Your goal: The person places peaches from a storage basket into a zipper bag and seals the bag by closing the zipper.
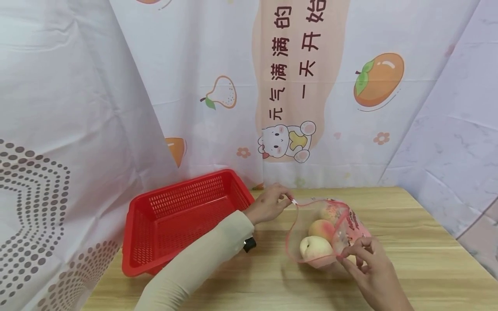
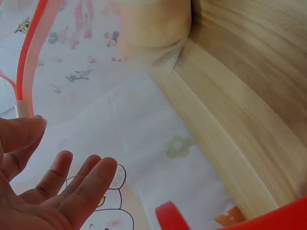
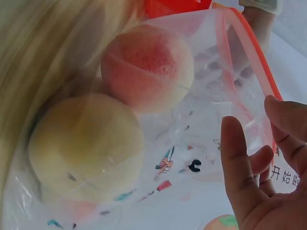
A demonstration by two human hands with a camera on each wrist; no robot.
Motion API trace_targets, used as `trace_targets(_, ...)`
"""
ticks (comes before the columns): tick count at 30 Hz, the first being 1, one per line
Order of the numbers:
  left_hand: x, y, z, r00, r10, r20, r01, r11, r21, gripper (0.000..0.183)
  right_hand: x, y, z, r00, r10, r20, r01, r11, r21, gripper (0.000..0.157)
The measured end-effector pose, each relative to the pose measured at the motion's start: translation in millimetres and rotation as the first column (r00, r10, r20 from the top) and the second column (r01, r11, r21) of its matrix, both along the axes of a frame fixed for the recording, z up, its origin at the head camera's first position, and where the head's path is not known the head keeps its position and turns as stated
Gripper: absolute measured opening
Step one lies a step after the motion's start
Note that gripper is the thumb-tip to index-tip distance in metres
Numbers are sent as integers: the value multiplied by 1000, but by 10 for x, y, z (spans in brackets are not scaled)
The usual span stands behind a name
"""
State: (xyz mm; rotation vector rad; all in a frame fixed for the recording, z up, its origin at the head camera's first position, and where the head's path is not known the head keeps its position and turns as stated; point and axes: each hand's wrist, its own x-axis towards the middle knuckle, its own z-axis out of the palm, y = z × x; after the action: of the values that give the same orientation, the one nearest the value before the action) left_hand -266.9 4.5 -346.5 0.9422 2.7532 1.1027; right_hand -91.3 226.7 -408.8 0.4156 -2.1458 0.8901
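Note:
A clear zip bag point(image 1: 359, 226) with a red rim and cartoon prints lies on the table, its mouth facing me. Inside it are a pale peach point(image 1: 316, 248), a redder peach point(image 1: 322, 230) and another fruit behind the film. My left hand point(image 1: 269, 203) pinches the white zipper end piece point(image 2: 22, 109) at the far corner of the mouth, with its other fingers spread. At the near corner my right hand point(image 1: 371, 265) pinches the red rim between thumb and a finger. The right wrist view shows two peaches point(image 3: 86, 146) through the film.
A red plastic basket point(image 1: 190, 214) with slotted walls stands to the left, beyond my left forearm. A small black object point(image 1: 250, 245) shows below the left wrist. Printed cloth point(image 1: 218, 142) hangs behind the wooden table point(image 1: 408, 224).

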Motion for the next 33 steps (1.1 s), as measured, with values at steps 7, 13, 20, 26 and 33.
trace_targets(7, -16, -60, 50, 1000, 9, 7, -10, 1000, 20, 10, 7, 136, 144, 998, -68, 20, 67, 998, 16, 31)
trace_targets(13, -40, -127, 83, 999, 38, -4, -38, 999, 29, 9, -54, 320, 281, 994, -107, 30, 107, 994, -16, 29)
trace_targets(20, -79, -191, 123, 997, 61, 40, -64, 995, 77, 10, -205, 552, 460, 981, -193, 4, 193, 981, 5, 21)
trace_targets(26, -89, -284, 169, 997, 76, 28, -78, 993, 89, 11, -335, 708, 556, 970, -241, 33, 241, 970, 14, 19)
trace_targets(33, -94, -376, 180, 996, 83, 9, -84, 992, 98, 7, -444, 845, 563, 955, -288, 67, 287, 958, 19, 8)
